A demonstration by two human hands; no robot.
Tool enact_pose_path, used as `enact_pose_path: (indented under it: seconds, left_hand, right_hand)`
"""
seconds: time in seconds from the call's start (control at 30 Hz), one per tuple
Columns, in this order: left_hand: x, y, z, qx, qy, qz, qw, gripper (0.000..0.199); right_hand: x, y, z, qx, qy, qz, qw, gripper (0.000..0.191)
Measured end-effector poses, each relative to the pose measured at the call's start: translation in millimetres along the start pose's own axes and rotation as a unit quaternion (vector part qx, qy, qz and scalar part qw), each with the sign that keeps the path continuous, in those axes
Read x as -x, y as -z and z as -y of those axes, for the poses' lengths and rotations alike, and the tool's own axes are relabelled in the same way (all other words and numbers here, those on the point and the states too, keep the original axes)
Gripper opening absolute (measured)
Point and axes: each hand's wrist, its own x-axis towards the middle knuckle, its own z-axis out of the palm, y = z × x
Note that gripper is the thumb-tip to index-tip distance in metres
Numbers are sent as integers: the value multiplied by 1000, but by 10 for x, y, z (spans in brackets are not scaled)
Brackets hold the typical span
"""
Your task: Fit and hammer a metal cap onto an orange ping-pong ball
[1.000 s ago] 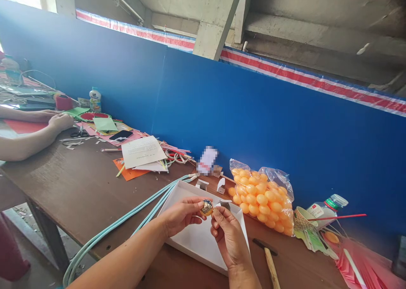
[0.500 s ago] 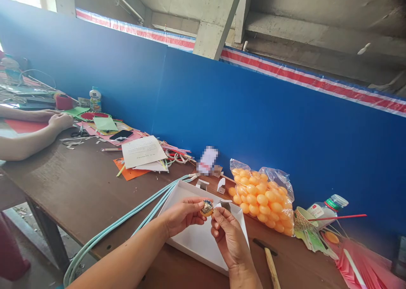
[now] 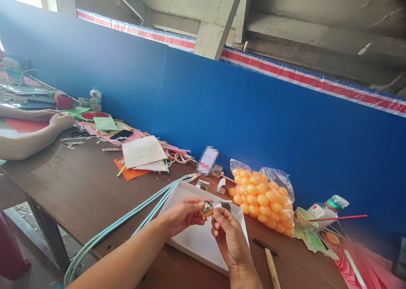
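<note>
At far left a co-worker's hand is over the table; pale blue cords curve toward the white tray. Above that tray, the left hand clamps a shiny gold-toned ball in its fingertips. At the ball's right edge, the right hand pinches thumb and forefinger together; I cannot tell whether on something fine. The step looks like close fingertip work, so the next move calls for a steady left hold. Further right sit bagged orange balls and a hammer-like tool.
</note>
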Motion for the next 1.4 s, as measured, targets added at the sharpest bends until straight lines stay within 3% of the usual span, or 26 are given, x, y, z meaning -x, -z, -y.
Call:
enact_pose_path:
  seconds: [1.4]
  left_hand:
    - [4,-46,-30,10,9,8,1000,35]
  right_hand:
    - [6,-43,43,17,-3,-5,1000,19]
